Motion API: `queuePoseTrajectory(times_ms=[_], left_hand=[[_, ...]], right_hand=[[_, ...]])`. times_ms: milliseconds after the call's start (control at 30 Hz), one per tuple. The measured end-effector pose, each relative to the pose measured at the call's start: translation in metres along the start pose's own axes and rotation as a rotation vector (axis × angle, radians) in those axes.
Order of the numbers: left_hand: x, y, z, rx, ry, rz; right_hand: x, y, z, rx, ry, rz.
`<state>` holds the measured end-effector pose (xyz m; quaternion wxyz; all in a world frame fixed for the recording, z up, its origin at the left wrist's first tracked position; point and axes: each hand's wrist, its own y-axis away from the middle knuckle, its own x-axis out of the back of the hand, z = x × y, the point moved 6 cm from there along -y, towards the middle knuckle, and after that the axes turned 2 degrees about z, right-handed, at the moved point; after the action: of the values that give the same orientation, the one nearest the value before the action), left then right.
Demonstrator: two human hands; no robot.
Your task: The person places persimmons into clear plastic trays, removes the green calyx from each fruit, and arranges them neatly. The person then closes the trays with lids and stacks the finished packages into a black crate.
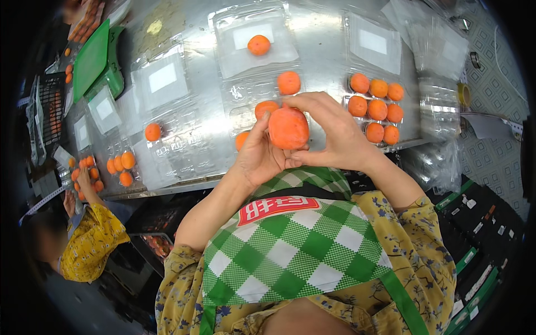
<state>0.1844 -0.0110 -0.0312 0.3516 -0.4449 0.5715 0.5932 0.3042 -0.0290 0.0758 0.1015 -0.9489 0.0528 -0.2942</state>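
Note:
An orange persimmon point(289, 129) rests in the cupped fingers of my left hand point(256, 161), over the table's near edge. Curved around the fruit's upper and right side, my right hand point(340, 132) touches its top with the fingertips. Just behind lies a second persimmon point(266, 109), partly hidden by my left thumb. Beyond my hands, an opened clear plastic clamshell point(236, 90) with moulded cups holds another persimmon point(289, 83) near its right side. One more persimmon point(258, 45) sits on its lined lid.
A filled clamshell with persimmons point(377, 109) stands right, beside stacked plastic clamshells point(439, 106). Left are another open clamshell point(178, 140), a green crate point(93, 63) and a co-worker point(90, 243) handling fruit. The metal table's edge point(184, 184) runs before me.

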Motion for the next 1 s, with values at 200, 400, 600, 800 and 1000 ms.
queuePoseTrajectory(times_ms=[200,400,600,800,1000], left_hand=[[-0.006,-0.022,-0.019,0.088,-0.101,0.075],[0.016,-0.057,-0.022,0.113,-0.833,0.176],[-0.028,-0.124,-0.026,-0.704,-2.011,0.004],[-0.032,-0.166,-0.049,-0.835,-2.361,-0.211],[-0.028,-0.178,-0.052,-0.751,-2.521,-0.211]], right_hand=[[0.007,0.029,0.013,-0.119,-0.006,0.091],[0.039,0.089,0.048,-0.32,0.083,0.197],[0.077,0.168,0.1,-0.662,0.084,0.357],[0.062,0.204,0.125,-0.762,-0.582,0.606],[0.053,0.202,0.122,-0.776,-0.896,0.593]])
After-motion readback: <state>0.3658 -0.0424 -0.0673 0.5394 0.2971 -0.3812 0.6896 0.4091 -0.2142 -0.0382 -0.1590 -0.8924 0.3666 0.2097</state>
